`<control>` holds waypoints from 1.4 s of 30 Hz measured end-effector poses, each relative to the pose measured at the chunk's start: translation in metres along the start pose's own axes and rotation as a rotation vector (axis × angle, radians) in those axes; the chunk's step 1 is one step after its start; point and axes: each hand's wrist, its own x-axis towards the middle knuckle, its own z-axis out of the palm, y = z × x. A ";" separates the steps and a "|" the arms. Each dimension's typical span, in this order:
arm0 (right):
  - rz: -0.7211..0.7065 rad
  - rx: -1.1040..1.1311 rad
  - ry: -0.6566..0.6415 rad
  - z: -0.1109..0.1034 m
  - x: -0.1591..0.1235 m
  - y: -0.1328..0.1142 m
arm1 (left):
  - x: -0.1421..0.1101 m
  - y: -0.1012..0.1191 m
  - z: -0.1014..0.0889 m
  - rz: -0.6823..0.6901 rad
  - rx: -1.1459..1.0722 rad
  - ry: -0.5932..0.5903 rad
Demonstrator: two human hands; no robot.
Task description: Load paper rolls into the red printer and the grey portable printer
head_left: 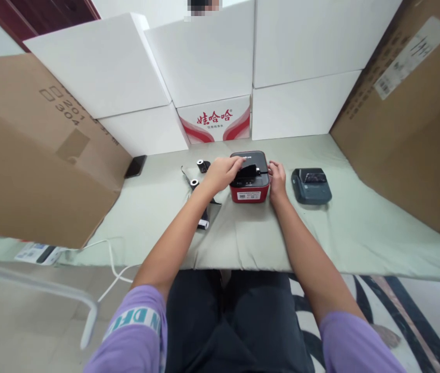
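Note:
In the head view a small boxy printer (249,194), red below and black on top, stands on the cloth in front of me. My left hand (225,171) reaches over its left edge, fingers together on a glossy black piece (247,171) on the top. A small pale spot shows at that piece's right end; I cannot make out what it is. Against the printer's right side rests my right hand (277,180), fingers bent and touching it. Left of the printer lie small paper rolls, one white-ended roll (194,183) near my left forearm and another roll (203,224) below it.
A dark grey portable printer (311,186) sits to the right. At the left a phone (136,166) lies beside a large cardboard box (44,155). Another cardboard box (410,124) bounds the right side, and white boxes (212,67) wall the back. A white cable (113,264) hangs front left.

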 end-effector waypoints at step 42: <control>-0.013 -0.904 -0.641 -0.035 0.084 -0.137 | 0.091 -0.030 0.076 -0.050 -0.250 -0.080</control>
